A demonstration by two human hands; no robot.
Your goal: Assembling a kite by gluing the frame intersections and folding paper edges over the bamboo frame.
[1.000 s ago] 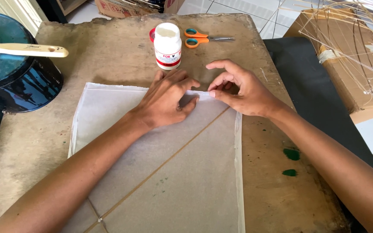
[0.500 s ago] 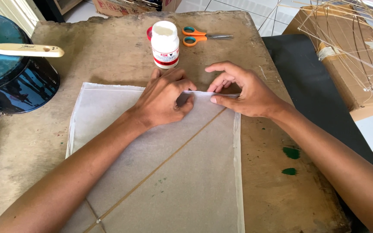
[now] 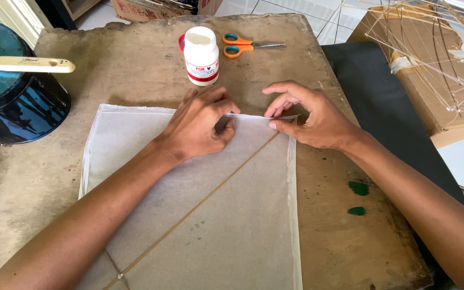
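A sheet of thin white paper [image 3: 226,215] lies on a worn brown board [image 3: 124,70], with a thin bamboo stick [image 3: 210,193] running diagonally under it. My left hand [image 3: 200,126] presses flat on the paper's far edge, fingers bent over the fold. My right hand [image 3: 310,115] pinches the folded far right corner of the paper between thumb and fingers. Both hands sit close together along that edge.
A white glue bottle [image 3: 201,56] with a red lid beside it stands just beyond my hands. Orange-handled scissors [image 3: 243,45] lie farther back. A dark blue pot [image 3: 12,102] with a brush [image 3: 25,64] across it sits left. Cardboard box [image 3: 436,80] with stick frames at right.
My hands have stayed on the paper's far edge; the fingers shifted slightly along the fold. The view has moved a little.
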